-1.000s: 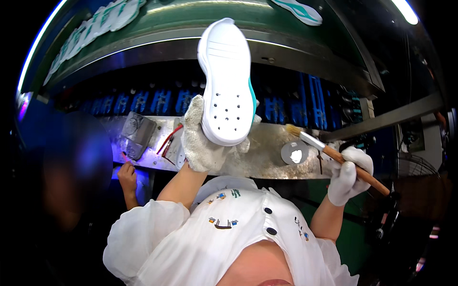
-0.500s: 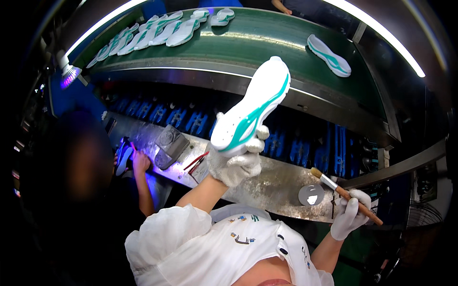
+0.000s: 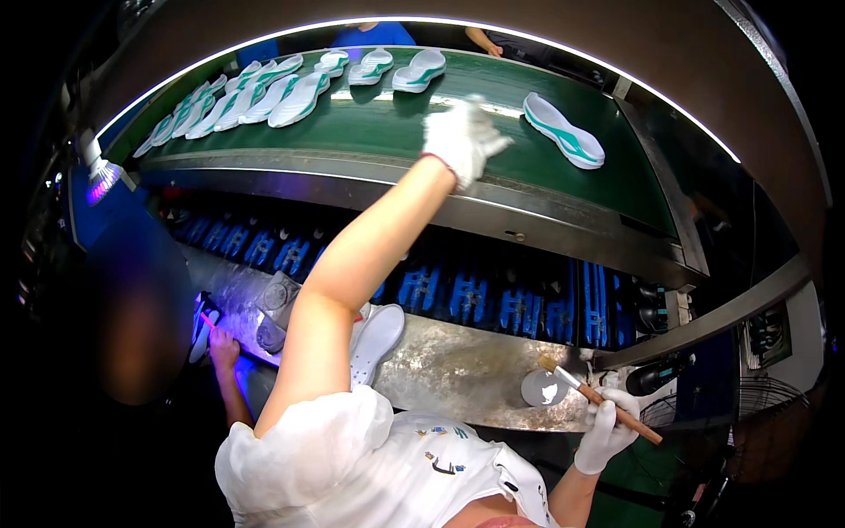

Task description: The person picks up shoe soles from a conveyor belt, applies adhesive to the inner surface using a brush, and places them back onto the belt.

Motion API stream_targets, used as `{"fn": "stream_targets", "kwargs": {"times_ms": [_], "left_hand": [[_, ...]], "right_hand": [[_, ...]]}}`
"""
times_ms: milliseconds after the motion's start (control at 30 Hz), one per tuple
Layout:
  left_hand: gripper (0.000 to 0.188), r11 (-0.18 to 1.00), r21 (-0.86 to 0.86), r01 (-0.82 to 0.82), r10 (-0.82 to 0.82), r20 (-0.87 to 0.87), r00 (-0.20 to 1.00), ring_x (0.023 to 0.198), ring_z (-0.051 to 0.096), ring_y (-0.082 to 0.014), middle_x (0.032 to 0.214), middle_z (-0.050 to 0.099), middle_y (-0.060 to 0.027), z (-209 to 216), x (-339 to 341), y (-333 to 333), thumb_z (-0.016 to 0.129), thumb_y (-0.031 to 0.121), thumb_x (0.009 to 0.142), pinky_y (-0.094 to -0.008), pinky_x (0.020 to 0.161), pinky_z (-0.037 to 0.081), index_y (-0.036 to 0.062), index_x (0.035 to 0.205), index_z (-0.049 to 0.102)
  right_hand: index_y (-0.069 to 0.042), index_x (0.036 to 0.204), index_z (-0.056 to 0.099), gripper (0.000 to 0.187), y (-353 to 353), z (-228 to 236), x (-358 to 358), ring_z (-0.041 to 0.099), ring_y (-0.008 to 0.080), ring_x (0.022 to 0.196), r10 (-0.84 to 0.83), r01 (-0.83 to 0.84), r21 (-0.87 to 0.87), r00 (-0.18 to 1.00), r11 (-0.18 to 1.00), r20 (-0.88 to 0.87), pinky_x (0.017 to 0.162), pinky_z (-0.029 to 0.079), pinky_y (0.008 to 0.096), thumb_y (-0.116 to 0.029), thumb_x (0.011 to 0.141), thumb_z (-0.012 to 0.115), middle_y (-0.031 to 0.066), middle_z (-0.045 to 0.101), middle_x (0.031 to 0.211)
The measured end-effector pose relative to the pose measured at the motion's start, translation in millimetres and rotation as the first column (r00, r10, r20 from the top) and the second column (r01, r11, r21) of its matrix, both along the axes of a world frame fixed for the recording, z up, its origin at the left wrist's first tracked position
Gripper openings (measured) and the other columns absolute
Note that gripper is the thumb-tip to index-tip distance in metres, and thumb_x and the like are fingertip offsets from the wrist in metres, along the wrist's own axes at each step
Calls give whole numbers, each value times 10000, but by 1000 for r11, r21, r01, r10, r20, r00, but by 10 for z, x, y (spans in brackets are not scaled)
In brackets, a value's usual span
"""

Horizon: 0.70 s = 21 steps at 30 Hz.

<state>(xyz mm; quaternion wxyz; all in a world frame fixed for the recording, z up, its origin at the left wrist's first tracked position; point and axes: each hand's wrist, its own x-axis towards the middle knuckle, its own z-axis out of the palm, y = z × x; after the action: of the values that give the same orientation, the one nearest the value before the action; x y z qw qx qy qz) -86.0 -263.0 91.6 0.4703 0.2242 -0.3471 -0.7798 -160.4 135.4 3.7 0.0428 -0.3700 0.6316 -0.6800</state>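
My left hand (image 3: 459,145) in a white glove reaches out over the green conveyor belt (image 3: 352,132), blurred by motion. Its fingers look spread, and nothing shows in them. A white shoe sole (image 3: 603,150) with a teal stripe lies on the belt to its right; another sole (image 3: 420,70) is just beyond it. Partly hidden by my left forearm, a white sole (image 3: 377,341) rests on the metal bench. My right hand (image 3: 607,422), also gloved, is closed around the wooden handle of a paintbrush (image 3: 581,385). The bristles are beside a round pot of whitish liquid (image 3: 544,388).
Several more soles (image 3: 255,97) lie at the belt's left. Blue racks (image 3: 422,289) fill the gap between belt and metal bench (image 3: 458,361). A metal bar (image 3: 713,312) crosses at right. On the left sits a co-worker, whose hand (image 3: 224,348) is under purple light.
My left hand has let go of the sole, which now lies on the bench, and has moved up over the belt. My right hand still holds the paintbrush near the pot.
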Motion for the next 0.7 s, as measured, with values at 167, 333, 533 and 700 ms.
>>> {"fn": "stream_targets", "kwargs": {"times_ms": [167,333,533,700], "left_hand": [[473,136,-936,324,760,309,571,1211,374,-393,1329,374,-237,-108,-843,347,547,285,819,-419,992,364,35,1215,482],[500,240,-656,716,787,563,252,1192,462,-333,1314,452,-188,17,-1121,611,608,321,787,-445,957,405,70,1213,529],[260,254,-889,381,778,422,466,1027,559,-367,1089,579,-205,-162,-814,89,588,257,762,-416,876,463,52,903,660],[326,520,-756,399,522,650,552,1105,496,-356,1177,469,-252,85,407,647,685,236,715,-373,931,434,18,950,625]], "right_hand": [[13,933,537,136,132,-100,-5,470,49,557,-73,70,63,996,996,47,455,360,148,-88,856,488,53,532,744],[31,893,551,137,164,-124,-4,464,66,472,-169,164,72,983,984,73,440,371,168,-56,799,504,61,535,632],[27,909,552,139,233,-179,-57,480,71,502,-113,105,79,989,991,101,441,366,165,-63,814,507,81,552,692],[-4,918,547,120,182,-219,-97,423,33,514,-92,85,64,990,994,111,451,320,144,-93,866,484,40,545,719]]}}
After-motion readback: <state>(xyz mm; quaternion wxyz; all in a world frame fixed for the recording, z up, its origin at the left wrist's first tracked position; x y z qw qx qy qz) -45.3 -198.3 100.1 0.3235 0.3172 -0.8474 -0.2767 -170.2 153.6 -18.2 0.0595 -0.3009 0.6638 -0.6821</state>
